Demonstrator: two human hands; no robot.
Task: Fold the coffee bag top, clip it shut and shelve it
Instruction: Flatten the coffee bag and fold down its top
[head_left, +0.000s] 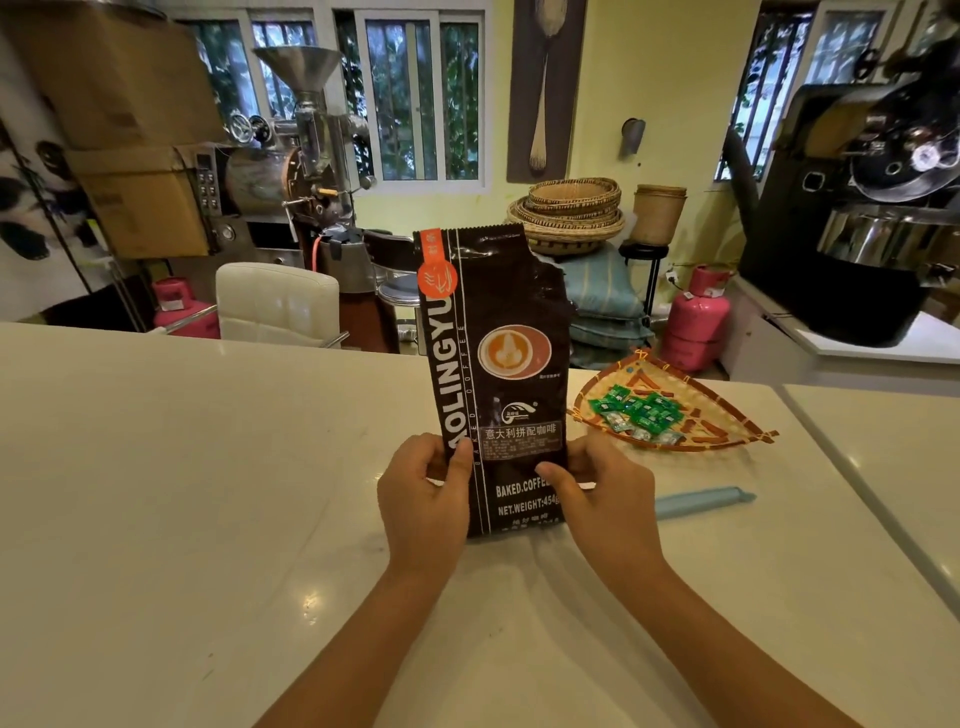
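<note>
on the white desk (208, 467), a dark coffee bag (493, 374) stands upright, its base resting on the surface and its top unfolded, with a torn notch at the upper right corner. the left hand (423, 499) grips the bag's lower left edge, thumb across the front, fingers (434, 470) curled behind. the right hand (605, 499) clasps the lower right edge the same way. just right of that hand lies a light blue clip (701, 501), apart from the bag. beyond it sits a woven tray (727, 410) of green candies (641, 410).
</note>
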